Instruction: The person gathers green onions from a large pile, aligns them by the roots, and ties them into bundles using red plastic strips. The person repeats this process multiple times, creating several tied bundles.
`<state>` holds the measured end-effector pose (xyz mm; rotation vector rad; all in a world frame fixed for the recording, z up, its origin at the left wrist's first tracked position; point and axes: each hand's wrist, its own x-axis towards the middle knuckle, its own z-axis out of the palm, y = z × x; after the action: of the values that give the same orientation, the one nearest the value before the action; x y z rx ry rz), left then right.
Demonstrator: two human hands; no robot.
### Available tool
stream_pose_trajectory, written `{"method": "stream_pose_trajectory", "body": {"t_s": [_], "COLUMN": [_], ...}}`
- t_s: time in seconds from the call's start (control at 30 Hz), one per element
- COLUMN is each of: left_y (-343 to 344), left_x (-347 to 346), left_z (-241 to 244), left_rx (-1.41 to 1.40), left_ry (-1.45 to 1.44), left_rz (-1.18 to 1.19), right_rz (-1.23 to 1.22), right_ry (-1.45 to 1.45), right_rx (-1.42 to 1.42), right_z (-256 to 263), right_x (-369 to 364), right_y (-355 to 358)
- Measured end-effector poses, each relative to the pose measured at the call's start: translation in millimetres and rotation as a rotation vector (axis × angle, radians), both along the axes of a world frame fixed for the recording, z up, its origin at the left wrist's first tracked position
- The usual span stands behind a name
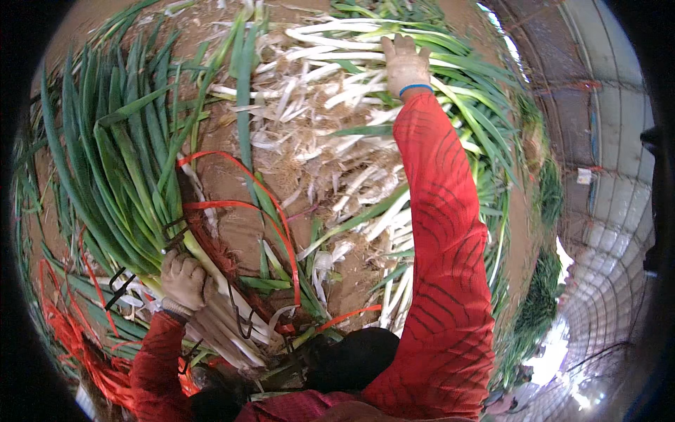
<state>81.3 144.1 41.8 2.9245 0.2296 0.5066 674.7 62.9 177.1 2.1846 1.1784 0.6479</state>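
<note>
My left hand [185, 282], in a pale knit glove, rests on a large bundle of green onions [121, 184] lying between black metal hooks or prongs. Its fingers are curled at the upper end of the white stalks, but how firmly they hold is hard to tell. Stretched far forward, my right hand [407, 63], in a pale glove with a blue cuff edge, lies on a pile of loose green onions [358, 55]. Its fingers are spread over the white stalks. Whether any stalk is gripped under the palm cannot be seen.
Red plastic strapping [287, 232] loops up beside the bundle, and a tangle of red strips [100, 369] lies at the lower left. Peeled skins and roots [311, 142] litter the soil. More greens [538, 295] lie along the right, near the curved wall of a greenhouse-like shelter [611, 211].
</note>
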Motion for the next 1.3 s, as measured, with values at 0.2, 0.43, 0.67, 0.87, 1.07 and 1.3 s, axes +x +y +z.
{"method": "stream_pose_trajectory", "body": {"t_s": [0.2,0.43,0.67,0.87,1.07,1.3], "left_y": [0.1,-2.8,-4.0,-2.7,-6.6,-3.6], "left_x": [-1.3,0.6,-0.2,3.1,-24.4,0.9], "left_z": [-2.8,-5.4,-2.7,7.5,-48.1,-2.4], "left_rx": [0.035,0.052,0.000,-0.004,0.012,-0.036], "left_ry": [0.058,0.096,0.089,0.081,0.117,0.052], "left_rz": [0.022,0.019,0.040,0.049,0.145,0.035], "right_rz": [-0.228,-0.145,0.016,-0.205,-0.039,0.071], "right_ry": [0.372,0.308,0.494,0.389,0.575,0.482], "right_rx": [-0.314,-0.528,-0.207,-0.344,-0.165,0.049], "right_z": [27.1,59.3,-19.4,-23.0,-12.8,82.3], "right_x": [25.2,5.0,20.1,6.0,15.9,41.3], "right_y": [25.7,26.5,77.0,111.2,62.2,-26.2]}}
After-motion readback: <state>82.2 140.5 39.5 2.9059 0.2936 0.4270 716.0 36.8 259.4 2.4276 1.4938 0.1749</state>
